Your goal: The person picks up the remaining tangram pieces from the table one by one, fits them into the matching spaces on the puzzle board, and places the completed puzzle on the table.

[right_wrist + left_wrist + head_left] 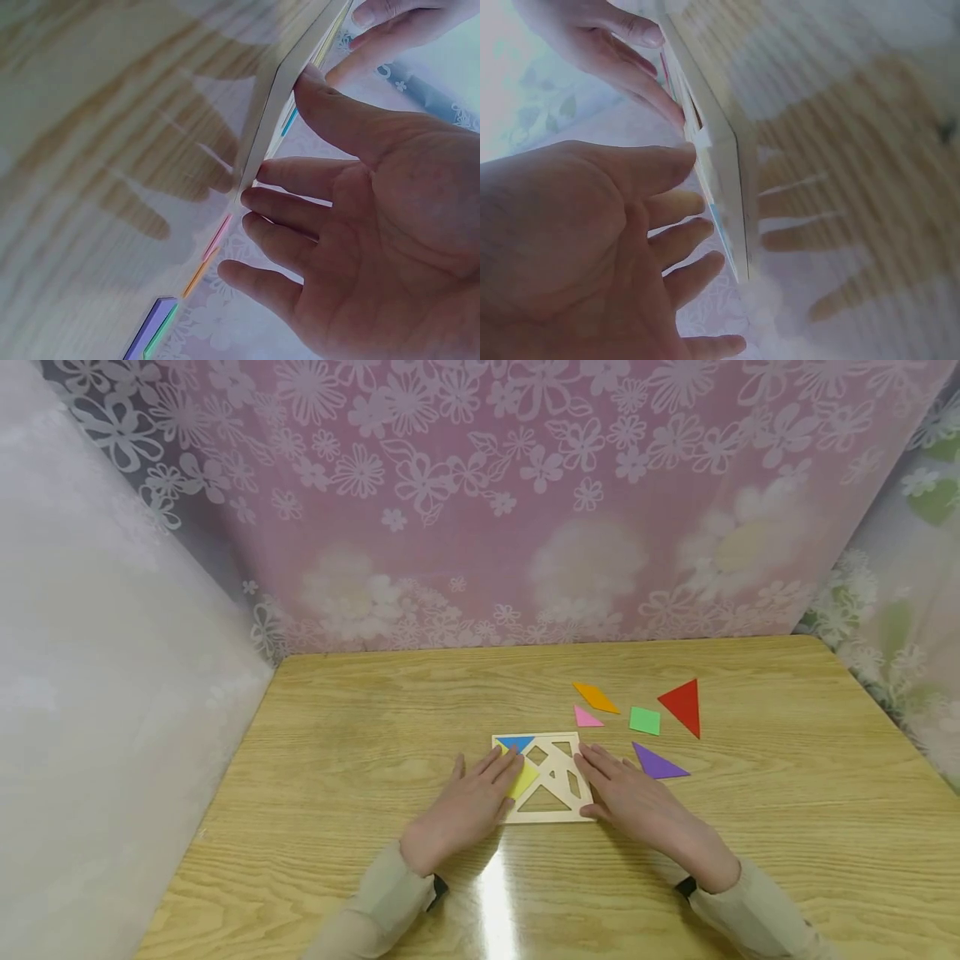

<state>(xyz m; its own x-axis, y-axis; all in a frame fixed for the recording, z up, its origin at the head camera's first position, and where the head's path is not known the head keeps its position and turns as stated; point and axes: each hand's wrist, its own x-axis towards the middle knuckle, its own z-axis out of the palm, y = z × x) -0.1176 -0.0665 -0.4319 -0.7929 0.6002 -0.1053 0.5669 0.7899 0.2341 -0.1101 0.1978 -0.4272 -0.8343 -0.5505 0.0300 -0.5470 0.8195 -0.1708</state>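
A pale wooden tangram tray [547, 817] lies flat on the table, with cut-out slots showing across its middle and right. In its upper left corner sits a blue triangle [514, 742], and below that a yellow triangle [528, 777], partly covered by my left hand [471, 797]. The left fingers lie extended over the tray's left side. My right hand [637, 797] touches the tray's right edge with nearly straight fingers. In the left wrist view the left thumb is at the tray's side [724, 169]. The right wrist view shows the right thumb and fingertips against the tray's edge [262, 127].
Right of and behind the tray lie an orange parallelogram [597, 697], a pink triangle [587, 717], a green square [645, 721], a red triangle [685, 707] and a purple triangle [658, 762]. A flowered curtain [465, 527] hangs behind the wooden table [360, 718].
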